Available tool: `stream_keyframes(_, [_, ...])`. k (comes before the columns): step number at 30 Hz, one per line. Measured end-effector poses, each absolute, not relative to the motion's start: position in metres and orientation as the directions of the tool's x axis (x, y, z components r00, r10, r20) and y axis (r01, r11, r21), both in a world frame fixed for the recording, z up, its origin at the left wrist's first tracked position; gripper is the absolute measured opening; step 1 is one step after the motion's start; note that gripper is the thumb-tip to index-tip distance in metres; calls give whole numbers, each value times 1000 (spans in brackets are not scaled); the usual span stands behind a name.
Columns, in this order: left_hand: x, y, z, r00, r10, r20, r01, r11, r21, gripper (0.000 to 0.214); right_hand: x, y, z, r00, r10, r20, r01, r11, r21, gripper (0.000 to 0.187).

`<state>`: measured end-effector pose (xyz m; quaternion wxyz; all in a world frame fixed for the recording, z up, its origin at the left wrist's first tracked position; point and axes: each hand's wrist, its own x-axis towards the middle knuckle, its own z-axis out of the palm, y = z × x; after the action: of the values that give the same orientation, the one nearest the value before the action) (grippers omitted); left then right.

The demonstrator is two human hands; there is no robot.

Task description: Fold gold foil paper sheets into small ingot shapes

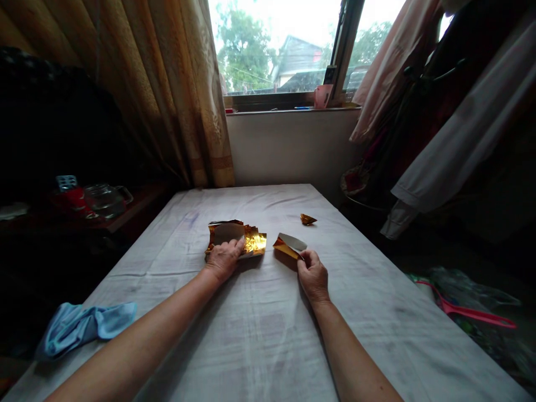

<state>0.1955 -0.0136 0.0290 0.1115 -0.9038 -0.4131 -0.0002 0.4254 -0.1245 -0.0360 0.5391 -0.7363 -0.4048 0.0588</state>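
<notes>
My left hand (226, 259) rests on a stack of gold foil paper (255, 241), its fingers laid over the sheets and not wrapped round them. The stack's sheets curl up, with grey backs showing at the left and shiny gold at the right. My right hand (314, 274) pinches the near right corner of a single foil paper sheet (288, 247), which is curled, gold on one side and grey on the other. Beyond that sheet lies a small pointed, folded gold foil piece (309, 219), apart from both hands.
A white cloth (259, 346) covers the table. On its left edge lies a crumpled blue cloth (90, 326). A glass jug (106, 200) stands on a side table at left. Clothes (439, 151) hang at right, above plastic bags and a pink handle (477, 314).
</notes>
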Motion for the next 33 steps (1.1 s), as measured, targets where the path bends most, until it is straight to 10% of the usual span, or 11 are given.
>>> stream_keyframes(13, [126, 2, 52, 734, 670, 113, 674, -697, -244, 27, 403, -132, -27, 431, 789, 437, 543, 159, -824, 16])
stream_keyframes(28, [33, -45, 17, 680, 605, 414, 709, -687, -159, 49, 349, -175, -17, 24, 855, 517, 680, 365, -636, 20])
stream_keyframes(33, [62, -94, 31, 639, 522, 565, 608, -792, 43, 49, 344, -201, -10, -46, 871, 489, 685, 384, -619, 16])
